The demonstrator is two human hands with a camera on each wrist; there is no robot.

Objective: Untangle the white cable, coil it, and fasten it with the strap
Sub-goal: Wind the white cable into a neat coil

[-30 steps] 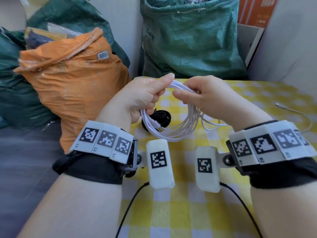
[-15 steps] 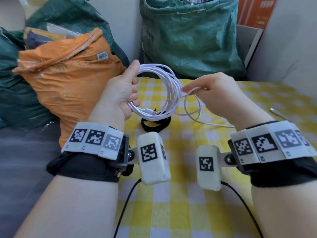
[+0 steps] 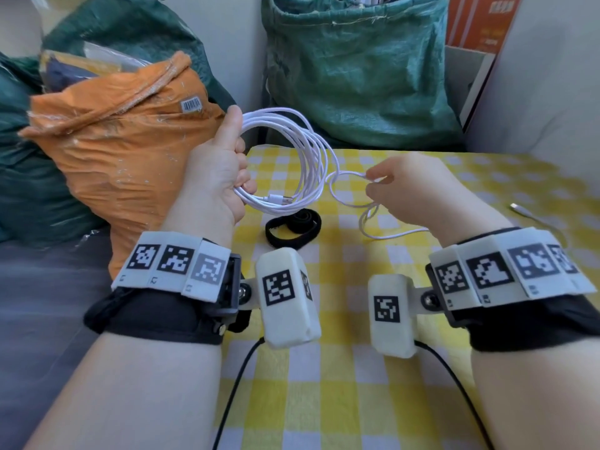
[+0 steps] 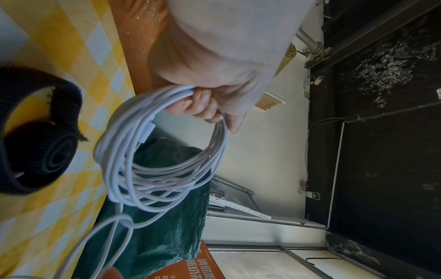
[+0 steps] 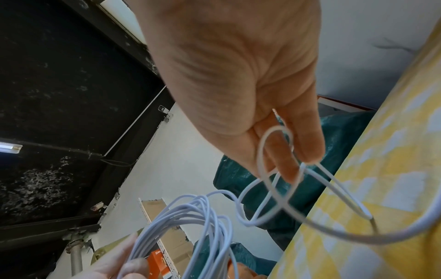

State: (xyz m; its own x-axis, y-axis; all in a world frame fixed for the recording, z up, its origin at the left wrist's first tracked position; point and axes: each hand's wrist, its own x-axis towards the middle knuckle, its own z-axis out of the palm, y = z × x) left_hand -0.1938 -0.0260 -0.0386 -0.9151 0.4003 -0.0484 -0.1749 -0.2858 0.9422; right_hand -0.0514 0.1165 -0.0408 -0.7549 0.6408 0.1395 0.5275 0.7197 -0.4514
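Note:
My left hand (image 3: pixel 224 177) grips a coil of white cable (image 3: pixel 305 157) upright above the table, thumb up; in the left wrist view its fingers (image 4: pixel 198 105) curl round the loops (image 4: pixel 143 160). A plug (image 3: pixel 281 199) lies along the bottom of the coil. My right hand (image 3: pixel 399 186) pinches a small loose loop of the same cable (image 5: pixel 274 169) to the right of the coil. The tail trails over the yellow checked cloth to a free plug (image 3: pixel 519 210). The black strap (image 3: pixel 293 228) lies rolled on the cloth below the coil, untouched.
An orange sack (image 3: pixel 113 141) stands at the table's left edge. Green sacks (image 3: pixel 354 66) stand behind the table. A pale wall (image 3: pixel 535 102) rises at the right. Black leads (image 3: pixel 233 394) run from the wrist cameras over the near cloth.
The left hand has lifted the coil up and left and turned it upright. The right hand has drawn apart to the right and lower, pulling out a small loop of the tail.

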